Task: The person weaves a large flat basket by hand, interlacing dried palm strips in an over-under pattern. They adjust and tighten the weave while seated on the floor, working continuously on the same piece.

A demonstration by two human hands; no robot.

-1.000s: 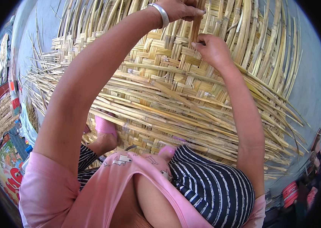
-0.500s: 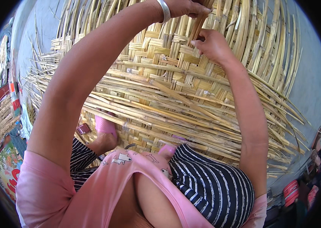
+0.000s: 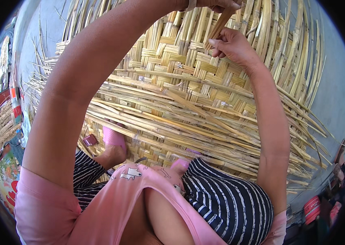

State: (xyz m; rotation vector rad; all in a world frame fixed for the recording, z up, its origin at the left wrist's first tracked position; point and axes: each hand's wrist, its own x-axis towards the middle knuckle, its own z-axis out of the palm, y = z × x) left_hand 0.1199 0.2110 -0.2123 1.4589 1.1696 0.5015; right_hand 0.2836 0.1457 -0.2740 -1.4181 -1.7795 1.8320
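Note:
A large woven mat (image 3: 166, 52) of flat, straw-coloured split reed strips spreads in front of me. At the upper edge of the view my left hand (image 3: 220, 3), partly cut off, has its fingers closed around the raised ends of a few brownish reed strips (image 3: 222, 23). Just below and to the right, my right hand (image 3: 237, 47) pinches the same strips between thumb and fingers, close to where they meet the weave. The strips stand up from the mat at a slant between both hands. A pale bangle (image 3: 191, 5) circles my left wrist.
Many loose reed strips (image 3: 160, 107) lie across the mat between my hands and my feet. My feet in pink slippers (image 3: 114, 136) rest on it, near a small dark red box (image 3: 89, 140). Long unwoven ends (image 3: 293, 53) fan out at the right over the grey floor (image 3: 337, 87).
My left hand has moved right and slightly up, pulling the upper part of the strips with it. My right hand has shifted slightly right, still pinching them.

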